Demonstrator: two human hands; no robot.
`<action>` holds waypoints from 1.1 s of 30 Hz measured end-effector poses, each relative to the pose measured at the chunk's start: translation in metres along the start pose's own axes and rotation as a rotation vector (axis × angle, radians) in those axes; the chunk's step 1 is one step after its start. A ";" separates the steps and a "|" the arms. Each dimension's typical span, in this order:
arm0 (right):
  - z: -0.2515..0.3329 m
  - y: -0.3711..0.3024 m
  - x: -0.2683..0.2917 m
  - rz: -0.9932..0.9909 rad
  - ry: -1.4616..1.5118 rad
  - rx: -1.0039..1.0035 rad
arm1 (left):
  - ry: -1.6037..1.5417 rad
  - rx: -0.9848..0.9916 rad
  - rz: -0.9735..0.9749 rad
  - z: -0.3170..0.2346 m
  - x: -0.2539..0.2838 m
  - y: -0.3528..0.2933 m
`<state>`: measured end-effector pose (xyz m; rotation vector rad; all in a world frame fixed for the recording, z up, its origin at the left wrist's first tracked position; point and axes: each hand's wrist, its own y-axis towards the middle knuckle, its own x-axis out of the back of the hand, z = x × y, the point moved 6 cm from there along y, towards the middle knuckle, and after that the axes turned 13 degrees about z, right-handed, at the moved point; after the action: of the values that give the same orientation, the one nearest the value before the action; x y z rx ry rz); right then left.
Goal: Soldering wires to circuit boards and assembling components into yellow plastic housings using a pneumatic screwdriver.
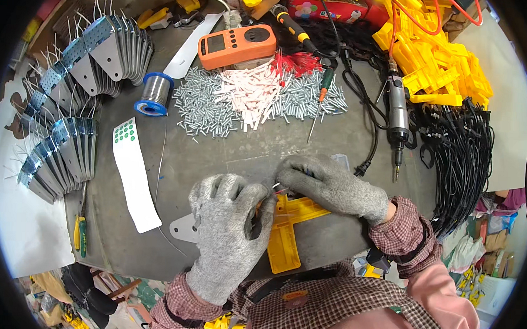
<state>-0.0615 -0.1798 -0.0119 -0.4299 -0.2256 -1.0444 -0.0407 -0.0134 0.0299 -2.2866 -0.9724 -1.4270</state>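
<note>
Both hands wear grey knit gloves and meet over a yellow plastic part (284, 242) shaped like a T, near the front of the table. My left hand (232, 216) is closed, thumb and forefinger pinched beside the part's upper end. Also closed, my right hand (327, 182) curls just above the yellow arm. A short white-tipped piece (276, 185), perhaps a wire end, shows between the fingertips; what each hand grips is mostly hidden. A grey metal plate (182, 228) with holes lies partly under my left hand.
Behind lie screws (204, 106), pale sleeves (246, 96), an orange meter (237, 47), a solder spool (155, 93) and a screwdriver (322, 90). Metal plates with wires (76, 144) line the left. Rightward are a power screwdriver (398, 111), black cables (460, 161) and yellow parts (432, 60).
</note>
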 end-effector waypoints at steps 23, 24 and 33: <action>0.008 0.004 0.006 -0.160 0.064 0.256 | -0.871 0.165 0.120 0.031 -0.027 0.003; 0.011 0.005 0.005 -0.088 0.302 0.053 | -0.802 0.116 0.080 0.030 -0.023 0.003; -0.001 0.007 -0.001 -0.005 0.359 0.066 | -1.014 0.262 0.092 0.025 -0.020 0.003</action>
<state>-0.0558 -0.1760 -0.0153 -0.1771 0.0591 -1.0966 -0.0273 -0.0105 0.0010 -2.7571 -1.1513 0.0121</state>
